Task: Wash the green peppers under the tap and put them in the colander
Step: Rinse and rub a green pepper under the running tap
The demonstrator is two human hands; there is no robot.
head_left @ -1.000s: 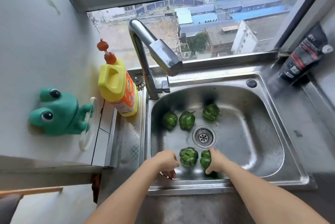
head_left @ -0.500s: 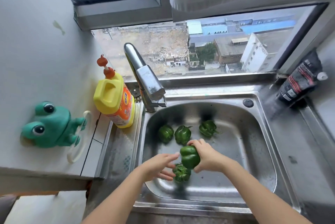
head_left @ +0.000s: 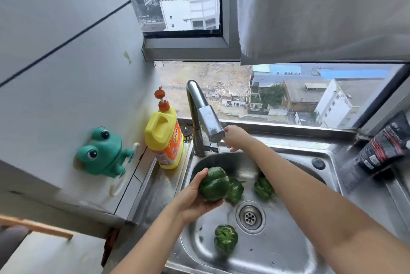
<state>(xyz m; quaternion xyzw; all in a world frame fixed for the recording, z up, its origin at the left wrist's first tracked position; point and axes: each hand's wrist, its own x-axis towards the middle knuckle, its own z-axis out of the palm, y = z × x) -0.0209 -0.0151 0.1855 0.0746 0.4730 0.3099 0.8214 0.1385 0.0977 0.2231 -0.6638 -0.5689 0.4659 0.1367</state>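
Head view: the left hand [head_left: 195, 202] cups a green pepper [head_left: 214, 184] above the sink [head_left: 277, 258], far-left, fingers curled round it — the right hand [head_left: 235, 138] is at the tap [head_left: 207, 118]; whether it grips, I cannot tell.

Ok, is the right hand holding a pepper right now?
No, the right hand is up by the tap with no pepper in it; the left hand grips the lifted pepper.

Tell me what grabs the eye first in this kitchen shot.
The glossy green pepper gripped in the left hand above the steel sink stands out first. Behind it, the right hand is up at the tap. On the left, a yellow detergent bottle beside the sink and a green frog holder on the wall pop against the grey.
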